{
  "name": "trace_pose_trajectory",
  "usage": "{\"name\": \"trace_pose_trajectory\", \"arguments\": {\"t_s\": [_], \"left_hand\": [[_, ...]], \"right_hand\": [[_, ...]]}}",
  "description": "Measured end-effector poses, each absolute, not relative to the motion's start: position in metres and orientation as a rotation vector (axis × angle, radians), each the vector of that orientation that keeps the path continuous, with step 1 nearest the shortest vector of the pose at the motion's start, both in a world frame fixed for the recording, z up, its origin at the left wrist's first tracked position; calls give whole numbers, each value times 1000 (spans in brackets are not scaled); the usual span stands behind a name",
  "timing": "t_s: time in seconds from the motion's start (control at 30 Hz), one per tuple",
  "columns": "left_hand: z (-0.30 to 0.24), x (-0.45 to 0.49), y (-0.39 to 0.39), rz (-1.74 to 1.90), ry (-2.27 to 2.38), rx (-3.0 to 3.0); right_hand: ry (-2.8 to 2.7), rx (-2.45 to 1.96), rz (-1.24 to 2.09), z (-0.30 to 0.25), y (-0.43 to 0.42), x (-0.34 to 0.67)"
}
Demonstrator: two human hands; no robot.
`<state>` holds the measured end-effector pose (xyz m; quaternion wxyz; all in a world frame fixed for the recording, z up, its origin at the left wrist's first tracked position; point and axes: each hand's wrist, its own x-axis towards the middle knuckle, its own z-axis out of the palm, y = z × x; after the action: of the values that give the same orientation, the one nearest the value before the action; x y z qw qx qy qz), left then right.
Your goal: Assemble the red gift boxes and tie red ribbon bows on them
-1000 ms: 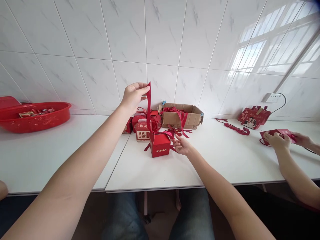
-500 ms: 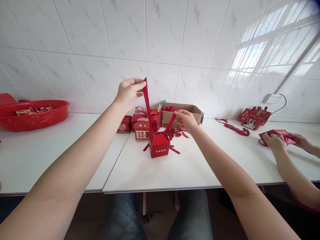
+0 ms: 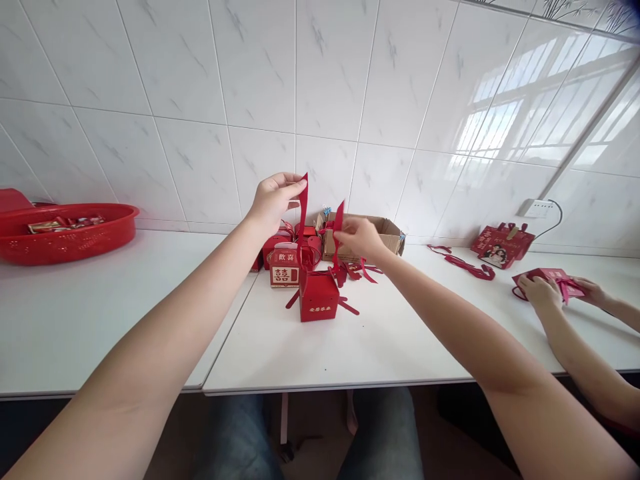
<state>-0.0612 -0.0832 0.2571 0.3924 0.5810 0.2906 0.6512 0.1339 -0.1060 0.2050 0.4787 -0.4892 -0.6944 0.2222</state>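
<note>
A small red gift box (image 3: 319, 298) with gold characters stands upright on the white table. A red ribbon (image 3: 303, 217) rises from its top in two strands. My left hand (image 3: 277, 200) pinches the end of the left strand high above the box. Lower and to the right, my right hand (image 3: 361, 237) has its fingers closed on the other strand, whose end sticks up above them. Two red strap-like flaps stick out at the box's sides. Just behind it stands a red box with a cream label (image 3: 285, 271).
More red boxes and an open cardboard carton (image 3: 390, 232) stand near the tiled wall. A red plastic basin (image 3: 100, 233) with wrapped items sits at left. On the right lie red ribbons (image 3: 470, 268), flat red bags (image 3: 504, 243) and a co-worker's hands (image 3: 543, 292) on another red box.
Both ribbon strands have come closer together. My right hand has moved left, and its strand now points up steeply. The gift box stays standing on the table.
</note>
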Motion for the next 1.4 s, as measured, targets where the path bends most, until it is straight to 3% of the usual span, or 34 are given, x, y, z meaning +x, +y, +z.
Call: {"name": "trace_pose_trajectory", "arguments": {"t_s": [0.17,0.63,1.4], "left_hand": [[261,-62,-82,1672,721,1547],[254,-52,-76,1645,831,1515],[256,-58,-82,1661,807,1527]], "right_hand": [[-1680,-1115,546,214,-106,135],[-1291,-809,966,222,-88,123],[-1283,-807,947,242,-97,138]]}}
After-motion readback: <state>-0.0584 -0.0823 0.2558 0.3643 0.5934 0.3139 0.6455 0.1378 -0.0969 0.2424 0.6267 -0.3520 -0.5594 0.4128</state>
